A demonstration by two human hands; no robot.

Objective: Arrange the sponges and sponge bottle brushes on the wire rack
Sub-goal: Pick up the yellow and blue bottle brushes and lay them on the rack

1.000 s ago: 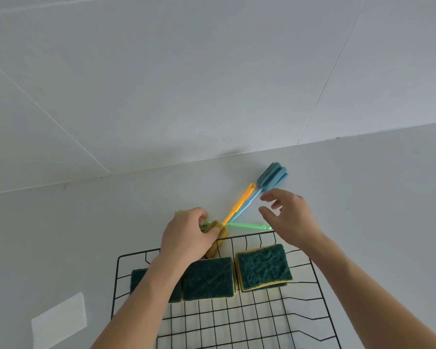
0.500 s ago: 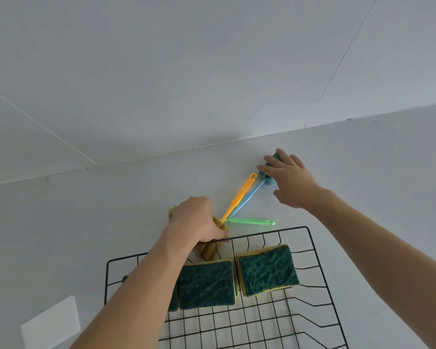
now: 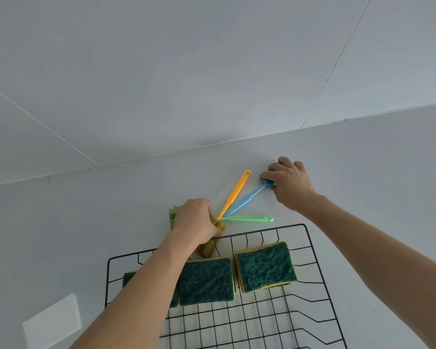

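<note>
Blue brush (image 3: pixel 247 199) head under right hand (image 3: pixel 291 183)

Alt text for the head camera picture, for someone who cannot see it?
Two bare hands grip sponge heads of bottle brushes: left hand the yellow brush, right hand the blue brush, beyond a black wire rack holding green sponges.

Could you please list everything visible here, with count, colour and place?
wire rack: one, black, on the counter nearest the camera
sponges: three showing, green tops with yellow edges, in a row on the rack's far part, the left one mostly behind the arm
bottle brushes: three, orange, blue and green handles, fanned on the counter beyond the rack
paper: one, white, on the counter at the left
counter: one, white
wall: white panels behind
hands: left hand closed on the orange brush's sponge head, right hand on the blue brush's head
</note>
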